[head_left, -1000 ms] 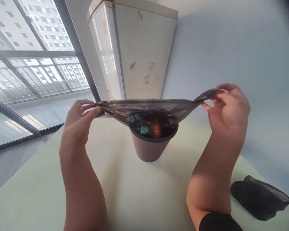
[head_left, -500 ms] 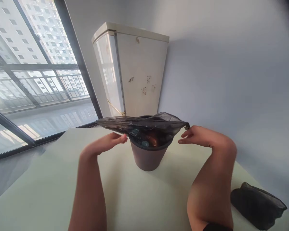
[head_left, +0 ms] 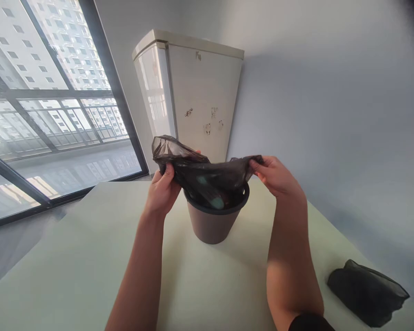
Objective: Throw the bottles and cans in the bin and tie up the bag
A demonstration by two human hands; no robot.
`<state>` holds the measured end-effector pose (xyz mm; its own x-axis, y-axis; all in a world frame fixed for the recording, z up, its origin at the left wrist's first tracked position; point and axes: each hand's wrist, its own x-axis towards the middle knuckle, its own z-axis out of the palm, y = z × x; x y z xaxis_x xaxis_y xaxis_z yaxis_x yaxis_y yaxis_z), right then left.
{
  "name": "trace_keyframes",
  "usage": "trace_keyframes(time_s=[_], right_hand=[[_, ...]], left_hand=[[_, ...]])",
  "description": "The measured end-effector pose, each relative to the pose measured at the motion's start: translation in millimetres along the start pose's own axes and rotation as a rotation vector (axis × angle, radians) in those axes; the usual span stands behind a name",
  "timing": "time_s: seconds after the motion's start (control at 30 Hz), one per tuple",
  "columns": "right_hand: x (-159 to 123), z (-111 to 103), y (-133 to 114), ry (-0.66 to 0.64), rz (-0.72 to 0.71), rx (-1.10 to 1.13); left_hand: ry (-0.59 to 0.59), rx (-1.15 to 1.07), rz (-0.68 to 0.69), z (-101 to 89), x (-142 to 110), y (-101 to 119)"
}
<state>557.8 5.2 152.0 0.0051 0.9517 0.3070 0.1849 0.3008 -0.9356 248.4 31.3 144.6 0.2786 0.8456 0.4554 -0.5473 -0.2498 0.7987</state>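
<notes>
Black translucent plastic is forming the wrinkled garbage bag (head_left: 224,177), its loose mouth bunching above the matte brown, tapered trash bin (head_left: 212,227), which is standing near the far edge of the smooth, pale table (head_left: 89,257). The left hand (head_left: 163,191) is gripping the bag's left side, thumb pressing the film; the right hand (head_left: 272,174) is pinching its gathered right corner between thumb and fingers. A folded black plastic bag (head_left: 367,294) is lying by the table's right edge.

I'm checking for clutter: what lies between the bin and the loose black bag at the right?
In the head view, the right forearm crosses between the bin and loose bag, with pale tabletop showing on either side.
</notes>
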Motion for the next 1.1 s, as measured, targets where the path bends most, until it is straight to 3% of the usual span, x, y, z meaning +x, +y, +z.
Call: trace_keyframes(time_s=[0.07,0.13,0.3,0.4,0.67,0.73,0.8,0.93,1.03,1.1], right_hand=[[1.3,5.9,-2.5,0.094,-0.078,0.144],[0.8,13.4,-7.7,0.102,-0.140,0.247],[-2.8,34.9,-18.6,0.132,-0.232,0.303],[-2.3,37.4,-16.3,0.229,-0.270,0.350],[-2.5,-6.5,-14.2,0.562,-0.569,0.310],[-4.8,-19.0,-11.0,0.585,-0.580,0.341],[-6.5,-32.3,-1.2,0.572,-0.482,0.305],[-8.5,-57.7,29.2,0.462,0.001,-0.234],[-9.5,-60.2,37.8,0.060,0.252,-0.505],[-9.2,-50.9,31.6,-0.281,0.277,-0.484]], left_hand=[[-0.007,-0.080,0.034,-2.5,-0.7,0.6],[0.033,-0.161,0.070,-4.9,-0.7,1.3],[0.189,-0.355,0.097,-2.6,-0.9,7.5],[0.169,-0.484,0.108,-5.7,-2.4,13.1],[0.174,-0.487,0.084,-13.3,-1.7,26.9],[0.164,-0.478,0.068,-11.6,-1.3,27.4],[0.167,-0.474,0.053,-10.8,-1.3,27.1],[0.209,-0.481,0.031,-11.1,-2.0,26.2],[0.210,-0.484,0.024,-10.5,-2.4,26.2],[0.196,-0.480,0.016,-8.9,-2.5,26.5]])
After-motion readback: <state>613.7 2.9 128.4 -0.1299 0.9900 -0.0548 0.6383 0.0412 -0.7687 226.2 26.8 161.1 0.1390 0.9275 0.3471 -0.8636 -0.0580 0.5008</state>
